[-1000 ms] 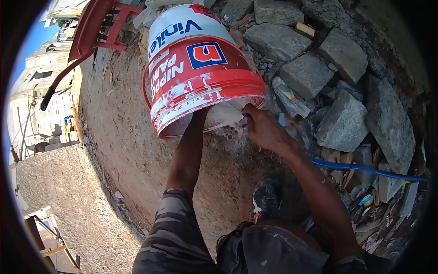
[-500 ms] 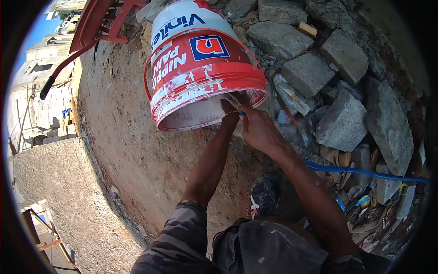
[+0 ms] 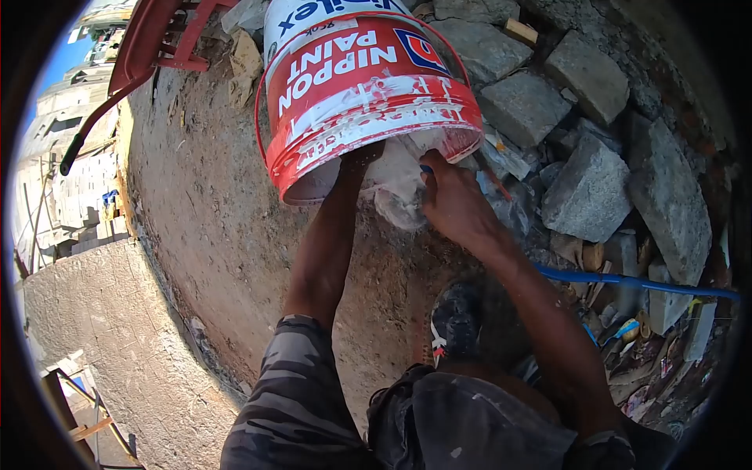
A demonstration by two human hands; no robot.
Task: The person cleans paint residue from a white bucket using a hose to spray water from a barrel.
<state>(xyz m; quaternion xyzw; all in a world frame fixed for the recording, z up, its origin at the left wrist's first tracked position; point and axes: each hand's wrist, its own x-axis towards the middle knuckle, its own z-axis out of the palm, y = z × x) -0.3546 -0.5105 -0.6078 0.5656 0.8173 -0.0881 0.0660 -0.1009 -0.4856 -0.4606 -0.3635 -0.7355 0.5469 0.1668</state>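
Note:
A red and white paint bucket [image 3: 356, 78] lies tilted with its open mouth toward me, its rim smeared white. My left hand [image 3: 362, 154] reaches into the mouth, its fingers hidden inside. My right hand [image 3: 458, 200] is closed around a blue-handled tool [image 3: 427, 168] at the right part of the opening; the tool's far end is lost in the white material. A pale, powdery white mass [image 3: 395, 184] spills out at the rim between my hands.
Broken concrete blocks [image 3: 586, 188] and rubble are heaped at the right, crossed by a blue hose [image 3: 627, 280]. A red metal frame with a black-gripped handle [image 3: 133, 66] stands at the upper left. My shoe [image 3: 457, 321] rests on the dirt ground [image 3: 227, 211].
The bucket has turned and shifted, its mouth moving right and up. White material now shows spilling from the rim. My left hand has moved left, away from the right hand.

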